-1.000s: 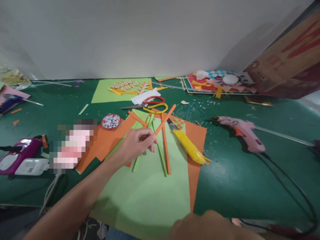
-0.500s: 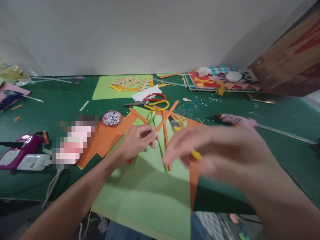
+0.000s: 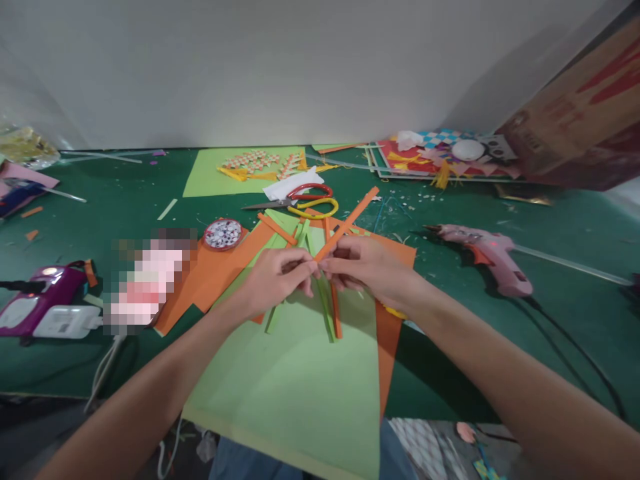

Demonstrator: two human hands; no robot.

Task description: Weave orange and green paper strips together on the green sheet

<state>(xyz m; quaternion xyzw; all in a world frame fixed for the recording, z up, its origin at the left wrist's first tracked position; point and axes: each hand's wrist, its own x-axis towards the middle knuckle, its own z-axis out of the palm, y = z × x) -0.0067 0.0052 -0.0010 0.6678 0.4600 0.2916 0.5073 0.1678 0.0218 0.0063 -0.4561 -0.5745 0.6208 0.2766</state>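
My left hand (image 3: 278,277) and my right hand (image 3: 367,268) meet fingertip to fingertip above the green paper sheet (image 3: 300,387). Both pinch the near end of a long orange paper strip (image 3: 350,221), which slants up and away to the right. Under the hands lie several loose green and orange strips (image 3: 331,313) and orange paper (image 3: 220,273). A yellow utility knife is mostly hidden beneath my right wrist.
Red and yellow scissors (image 3: 305,200) lie behind the strips. A round tin of googly eyes (image 3: 223,234) sits left of them. A pink glue gun (image 3: 487,257) with its cable rests at right, a purple device (image 3: 40,307) at left. Woven paper crafts (image 3: 440,157) line the wall.
My right hand has come up from the bottom edge and closed on the orange strip beside my left hand. The strip's far end now points higher and further right.
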